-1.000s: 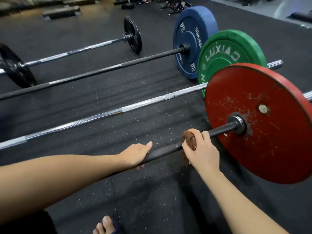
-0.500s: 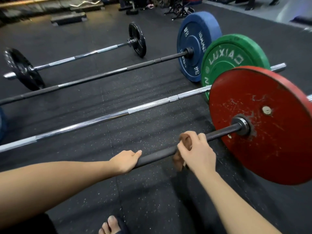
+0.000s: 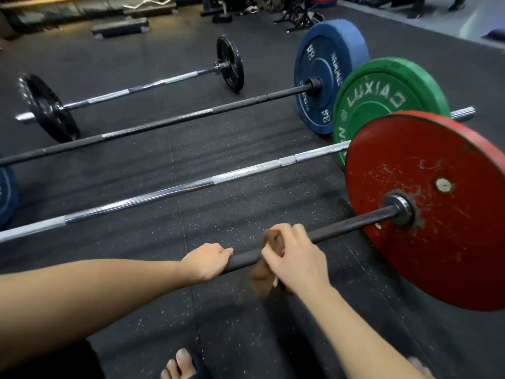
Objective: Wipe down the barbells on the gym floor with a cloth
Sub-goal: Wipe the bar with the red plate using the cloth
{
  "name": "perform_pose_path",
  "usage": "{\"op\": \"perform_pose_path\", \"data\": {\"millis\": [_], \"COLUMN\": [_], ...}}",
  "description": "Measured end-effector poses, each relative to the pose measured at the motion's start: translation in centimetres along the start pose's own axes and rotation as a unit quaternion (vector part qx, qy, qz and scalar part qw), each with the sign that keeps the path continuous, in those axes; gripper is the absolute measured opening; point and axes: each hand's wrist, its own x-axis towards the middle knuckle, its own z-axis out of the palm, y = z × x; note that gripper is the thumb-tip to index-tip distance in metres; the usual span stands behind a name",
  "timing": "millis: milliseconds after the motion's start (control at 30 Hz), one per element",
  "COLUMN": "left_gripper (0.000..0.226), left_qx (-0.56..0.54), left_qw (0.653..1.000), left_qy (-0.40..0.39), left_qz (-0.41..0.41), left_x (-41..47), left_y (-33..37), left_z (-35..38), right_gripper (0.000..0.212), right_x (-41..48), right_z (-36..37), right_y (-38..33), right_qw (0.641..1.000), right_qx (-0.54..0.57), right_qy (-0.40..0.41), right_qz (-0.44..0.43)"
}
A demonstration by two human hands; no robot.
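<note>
The nearest barbell has a dark bar (image 3: 352, 224) and a scuffed red plate (image 3: 434, 242) on its right end. My right hand (image 3: 297, 258) grips a brown cloth (image 3: 262, 277) wrapped round this bar, with cloth hanging below the fingers. My left hand (image 3: 209, 261) holds the same bar just to the left of the cloth, fingers curled over it. Behind lie a chrome bar (image 3: 246, 172) with a green plate (image 3: 388, 94), a black bar (image 3: 191, 116) with a blue plate (image 3: 325, 75), and a short barbell (image 3: 142, 87) with small black plates.
All barbells lie on black speckled rubber flooring (image 3: 246, 324). My bare foot (image 3: 180, 365) shows at the bottom edge. A step platform (image 3: 120, 28) and stands with gear sit at the far back. Another blue plate (image 3: 6, 192) peeks in at the left edge.
My right hand has slid the cloth leftward along the bar, away from the red plate. My left hand has shifted left as well, and the gap between the hands has narrowed.
</note>
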Motion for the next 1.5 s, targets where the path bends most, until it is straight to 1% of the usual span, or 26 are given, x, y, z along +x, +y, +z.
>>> {"op": "perform_pose_path", "data": {"millis": [67, 133, 233, 300, 367, 500, 600, 700, 767, 833, 933, 1000, 1067, 1167, 1200, 1300, 1400, 1467, 1500], "left_gripper": [0.047, 0.048, 0.048, 0.045, 0.038, 0.035, 0.038, 0.044, 0.045, 0.043, 0.040, 0.039, 0.043, 0.049, 0.051, 0.054, 0.056, 0.057, 0.055], "left_qx": [-0.012, -0.018, -0.012, 0.000, 0.014, 0.022, 0.011, 0.004, 0.004, 0.015, 0.027, 0.026, 0.023, 0.026, 0.023, 0.029, 0.071, 0.096, 0.097], "left_qw": [1.000, 1.000, 1.000, 1.000, 1.000, 1.000, 1.000, 1.000, 1.000, 1.000, 1.000, 1.000, 1.000, 1.000, 1.000, 0.999, 0.997, 0.995, 0.995], "left_qy": [0.004, 0.002, 0.000, -0.005, -0.017, -0.015, -0.009, -0.004, -0.002, 0.005, 0.000, 0.008, 0.010, 0.009, 0.012, 0.025, 0.030, 0.014, -0.005], "left_qz": [-0.010, -0.015, -0.020, -0.021, -0.008, -0.002, 0.000, 0.001, 0.001, 0.005, -0.002, 0.000, 0.009, 0.003, 0.001, -0.005, -0.016, -0.026, -0.031], "left_x": [0.0, 0.0, -0.2, -0.3, -0.6, -1.3, -1.2, -0.9, -0.8, -0.8, -0.7, -0.3, -0.2, 0.1, 0.1, -0.1, -0.7, -1.1, -1.2], "left_y": [0.0, 0.0, 0.1, 0.2, 0.3, 0.6, 0.6, 0.4, 0.3, 0.4, 0.3, 0.0, -0.1, -0.2, -0.3, -0.4, 0.3, 1.5, 1.8], "left_z": [0.0, 0.1, 0.0, -0.2, -0.5, -0.7, -0.5, -0.3, -0.2, -0.2, -0.1, 0.0, 0.2, 0.5, 0.5, 0.5, 0.0, -0.8, -1.2], "right_gripper": [0.031, 0.029, 0.034, 0.035, 0.034, 0.036, 0.041, 0.049, 0.049, 0.046, 0.041, 0.040, 0.039, 0.034, 0.033, 0.032, 0.038, 0.040, 0.041], "right_x": [1.1, 1.4, 0.5, -0.2, -0.4, 1.2, 2.9, 3.9, 4.5, 5.5, 7.0, 7.6, 8.1, 8.5, 8.8, 10.0, 11.4, 11.4, 11.0], "right_z": [-1.3, -1.6, -0.5, 0.5, 0.9, -0.9, -3.5, -5.4, -6.2, -6.6, -6.6, -6.5, -5.9, -5.0, -4.8, -4.8, -5.5, -6.0, -6.2], "right_y": [1.9, 2.4, 0.5, -0.9, -1.9, -2.3, -2.5, -2.6, -2.5, -2.1, -1.5, -1.3, -1.0, -0.1, 0.3, 0.4, -1.0, -2.0, -2.3], "right_qw": [0.997, 0.995, 0.998, 0.999, 0.999, 0.986, 0.957, 0.902, 0.875, 0.866, 0.864, 0.845, 0.830, 0.832, 0.827, 0.798, 0.755, 0.734, 0.732], "right_qx": [0.015, 0.006, -0.033, -0.030, -0.032, -0.109, -0.171, -0.264, -0.295, -0.296, -0.269, -0.280, -0.282, -0.240, -0.229, -0.233, -0.276, -0.292, -0.294], "right_qy": [0.027, 0.041, 0.034, 0.011, -0.025, -0.114, -0.209, -0.301, -0.339, -0.348, -0.349, -0.359, -0.357, -0.341, -0.346, -0.368, -0.397, -0.411, -0.412], "right_qz": [0.064, 0.086, 0.045, 0.013, -0.009, -0.059, -0.103, -0.163, -0.182, -0.204, -0.242, -0.280, -0.323, -0.366, -0.379, -0.417, -0.443, -0.455, -0.455]}}
